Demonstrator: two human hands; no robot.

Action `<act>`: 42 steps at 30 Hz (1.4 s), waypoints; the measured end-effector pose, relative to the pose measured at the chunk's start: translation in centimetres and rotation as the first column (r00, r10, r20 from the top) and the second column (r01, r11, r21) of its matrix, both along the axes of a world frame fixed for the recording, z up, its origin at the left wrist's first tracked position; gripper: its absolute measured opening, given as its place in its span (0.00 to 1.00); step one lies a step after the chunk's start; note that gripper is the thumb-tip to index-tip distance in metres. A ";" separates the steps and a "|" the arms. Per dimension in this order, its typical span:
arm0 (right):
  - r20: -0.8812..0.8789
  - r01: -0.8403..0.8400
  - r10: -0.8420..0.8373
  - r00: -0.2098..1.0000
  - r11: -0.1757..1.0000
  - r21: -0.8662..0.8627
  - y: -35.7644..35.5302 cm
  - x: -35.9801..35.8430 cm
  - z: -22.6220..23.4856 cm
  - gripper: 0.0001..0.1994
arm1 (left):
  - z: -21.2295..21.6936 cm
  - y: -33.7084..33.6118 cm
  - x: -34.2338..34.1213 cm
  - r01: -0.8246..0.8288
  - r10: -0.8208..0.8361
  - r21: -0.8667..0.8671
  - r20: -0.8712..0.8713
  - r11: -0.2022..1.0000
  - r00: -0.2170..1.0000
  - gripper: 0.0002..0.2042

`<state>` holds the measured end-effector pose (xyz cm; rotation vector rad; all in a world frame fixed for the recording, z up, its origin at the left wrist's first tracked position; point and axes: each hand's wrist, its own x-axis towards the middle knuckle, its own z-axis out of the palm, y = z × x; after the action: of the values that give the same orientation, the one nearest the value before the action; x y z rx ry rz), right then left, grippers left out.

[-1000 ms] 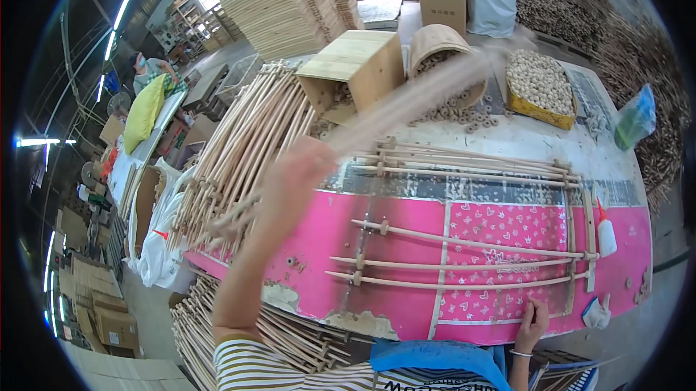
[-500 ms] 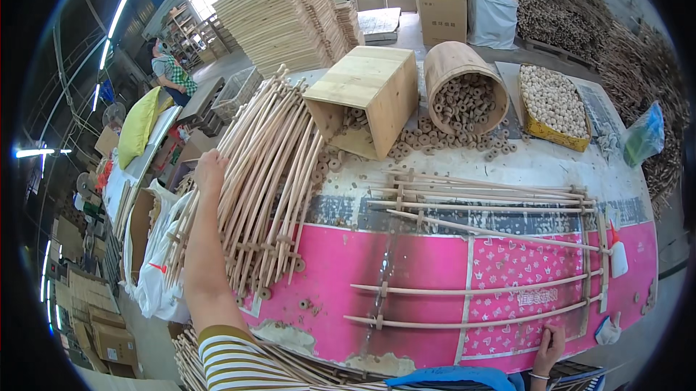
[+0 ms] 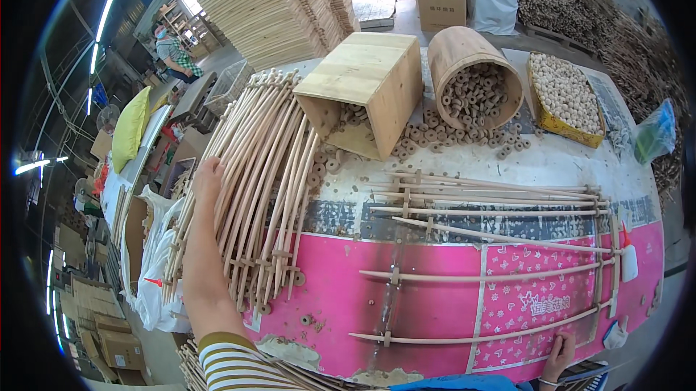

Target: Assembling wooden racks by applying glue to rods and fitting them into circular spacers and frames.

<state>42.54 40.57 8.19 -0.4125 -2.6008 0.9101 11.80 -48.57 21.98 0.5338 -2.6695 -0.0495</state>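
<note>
A thick bundle of wooden rods [image 3: 250, 166] with pegged rings near their lower ends lies slanting across the left of the table. My left hand [image 3: 208, 179] is closed at the bundle's left edge, around a rod as far as I can see; its fingertips are hidden. At the table's near right edge, my right hand [image 3: 558, 355] is curled, and whatever it may hold does not show. Just beyond it, spaced wooden rods lie crosswise, the nearest rod [image 3: 478, 334] and another rod [image 3: 493, 275] resting on upright notched supports [image 3: 615, 268].
Behind are a wooden box [image 3: 362, 86] on its side, a round wooden tub [image 3: 471, 50] spilling small wooden rings [image 3: 475, 97], and a yellow tray [image 3: 573, 132] of wooden beads. A white glue bottle [image 3: 629, 260] stands at the right. White plastic bags [image 3: 156, 239] hang at the left.
The view has tilted slightly. My left hand sits a little lower along the bundle's left edge; my right hand stays by the near edge, its fingers slightly shifted.
</note>
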 end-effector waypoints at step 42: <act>-0.105 -0.037 0.031 0.994 0.998 -0.054 -1.6 -2.0 1.2 0.04 | -12.4 55.3 6.4 0.898 -0.934 0.408 -0.227 0.166 0.276 0.18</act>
<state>40.49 39.00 9.43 -0.3265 -2.4996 0.9903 18.20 6.69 9.60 -1.1448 -2.5648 -1.0818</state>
